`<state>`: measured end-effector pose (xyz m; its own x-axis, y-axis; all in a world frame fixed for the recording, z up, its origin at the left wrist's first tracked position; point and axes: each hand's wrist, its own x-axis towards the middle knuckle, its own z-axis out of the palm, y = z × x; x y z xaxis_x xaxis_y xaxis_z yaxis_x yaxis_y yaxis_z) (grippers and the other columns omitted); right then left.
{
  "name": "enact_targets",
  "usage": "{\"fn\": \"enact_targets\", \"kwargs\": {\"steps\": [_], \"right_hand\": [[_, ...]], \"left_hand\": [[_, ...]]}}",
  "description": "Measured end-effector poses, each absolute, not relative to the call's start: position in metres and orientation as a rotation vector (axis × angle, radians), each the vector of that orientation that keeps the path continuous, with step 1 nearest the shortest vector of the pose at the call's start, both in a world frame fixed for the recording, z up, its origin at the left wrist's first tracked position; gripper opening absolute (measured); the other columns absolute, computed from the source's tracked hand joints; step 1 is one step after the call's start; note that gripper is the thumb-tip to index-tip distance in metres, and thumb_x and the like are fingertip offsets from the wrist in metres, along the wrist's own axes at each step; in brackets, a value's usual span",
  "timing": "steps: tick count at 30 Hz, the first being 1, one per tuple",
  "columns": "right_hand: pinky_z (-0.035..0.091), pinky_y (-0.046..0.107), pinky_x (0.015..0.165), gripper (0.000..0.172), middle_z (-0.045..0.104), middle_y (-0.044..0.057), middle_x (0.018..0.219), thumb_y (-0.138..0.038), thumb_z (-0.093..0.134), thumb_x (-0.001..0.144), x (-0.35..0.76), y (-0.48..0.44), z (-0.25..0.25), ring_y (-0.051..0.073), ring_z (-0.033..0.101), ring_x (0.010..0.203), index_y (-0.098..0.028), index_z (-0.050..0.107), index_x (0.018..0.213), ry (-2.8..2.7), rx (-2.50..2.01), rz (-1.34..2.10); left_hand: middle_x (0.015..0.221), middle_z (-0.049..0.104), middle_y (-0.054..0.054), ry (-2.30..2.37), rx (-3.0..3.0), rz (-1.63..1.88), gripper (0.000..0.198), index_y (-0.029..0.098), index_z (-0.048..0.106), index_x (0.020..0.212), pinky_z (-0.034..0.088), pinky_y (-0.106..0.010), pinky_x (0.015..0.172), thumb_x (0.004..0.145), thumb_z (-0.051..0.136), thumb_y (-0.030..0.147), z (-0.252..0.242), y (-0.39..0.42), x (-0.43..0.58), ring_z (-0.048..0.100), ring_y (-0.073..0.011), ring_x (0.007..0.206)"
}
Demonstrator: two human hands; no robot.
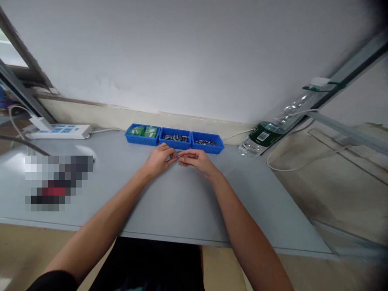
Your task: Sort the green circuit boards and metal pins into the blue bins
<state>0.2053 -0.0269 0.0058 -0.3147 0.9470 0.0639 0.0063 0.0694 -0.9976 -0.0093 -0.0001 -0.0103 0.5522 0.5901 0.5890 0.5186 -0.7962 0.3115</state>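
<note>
My left hand [161,158] and my right hand [195,160] meet just in front of the blue bins, above the grey tabletop. Between their pinched fingertips is a small, thin metal piece [178,157], mostly covered by the fingers; its exact kind is too small to make out. Both hands are closed. Right behind them, the middle blue bin [175,144] holds several short grey metal cylinders [176,138]. In the right blue bin [207,148] lie several thin metal pins [205,142]. Green-and-white packets [143,131] fill the left blue bin [142,140].
A tall plastic bottle [266,131] with a green label leans at the back right beside a metal frame post. At the back left sits a white power strip [65,131] with a plug in it. A pixelated dark object [60,182] lies on the left of the table.
</note>
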Motion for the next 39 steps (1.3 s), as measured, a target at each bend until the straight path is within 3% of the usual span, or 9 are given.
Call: {"fn": "enact_targets", "kwargs": {"steps": [7,13,16,22,31,39], "right_hand": [[0.056,0.031,0.071,0.027,0.079,0.007,0.086,-0.035,0.083,0.068,0.208,-0.018,0.002,0.017,0.070,0.072,-0.020,0.081,0.091,-1.204,-1.128,1.242],[0.058,0.029,0.072,0.031,0.077,0.008,0.118,-0.027,0.075,0.071,0.222,-0.008,0.002,0.019,0.076,0.087,-0.022,0.078,0.102,-0.782,-1.161,0.985],[0.059,0.030,0.073,0.032,0.075,0.009,0.121,-0.028,0.072,0.073,0.227,-0.008,0.003,0.022,0.076,0.091,-0.022,0.077,0.103,-0.768,-1.166,0.964],[0.057,0.032,0.072,0.033,0.075,0.010,0.121,-0.032,0.072,0.072,0.225,-0.010,0.002,0.022,0.076,0.089,-0.022,0.076,0.103,-0.837,-1.192,0.993],[0.055,0.031,0.070,0.025,0.079,0.008,0.092,-0.034,0.076,0.070,0.213,-0.016,0.003,0.019,0.071,0.076,-0.021,0.079,0.091,-1.171,-1.244,1.121],[0.058,0.035,0.078,0.032,0.079,0.008,0.086,-0.039,0.086,0.067,0.205,-0.021,-0.002,0.020,0.073,0.078,-0.019,0.081,0.092,-1.407,-1.105,1.254]], "left_hand": [[0.100,0.072,-0.009,1.212,2.674,0.863,0.008,0.018,0.068,0.100,0.051,-0.039,0.086,0.093,0.069,0.020,-0.017,0.001,-0.010,0.059,-0.0278,0.100],[0.100,0.071,-0.012,1.330,2.681,0.681,0.014,0.016,0.070,0.097,0.050,-0.042,0.090,0.099,0.056,0.021,-0.022,0.002,-0.007,0.058,-0.0297,0.101],[0.098,0.069,-0.013,1.358,2.704,0.635,0.019,0.015,0.069,0.096,0.050,-0.044,0.090,0.100,0.051,0.019,-0.024,0.003,-0.004,0.057,-0.0302,0.099],[0.097,0.065,-0.015,1.388,2.734,0.587,0.019,0.015,0.065,0.095,0.048,-0.048,0.090,0.100,0.046,0.017,-0.031,0.007,-0.007,0.056,-0.0320,0.098],[0.092,0.068,-0.010,1.284,2.758,0.704,0.011,0.019,0.060,0.094,0.047,-0.040,0.083,0.099,0.051,0.017,-0.017,0.001,-0.006,0.056,-0.0282,0.091],[0.091,0.067,-0.008,1.154,2.788,0.932,0.015,0.019,0.061,0.090,0.047,-0.036,0.078,0.102,0.054,0.023,-0.014,-0.002,-0.003,0.056,-0.0253,0.091]]}}
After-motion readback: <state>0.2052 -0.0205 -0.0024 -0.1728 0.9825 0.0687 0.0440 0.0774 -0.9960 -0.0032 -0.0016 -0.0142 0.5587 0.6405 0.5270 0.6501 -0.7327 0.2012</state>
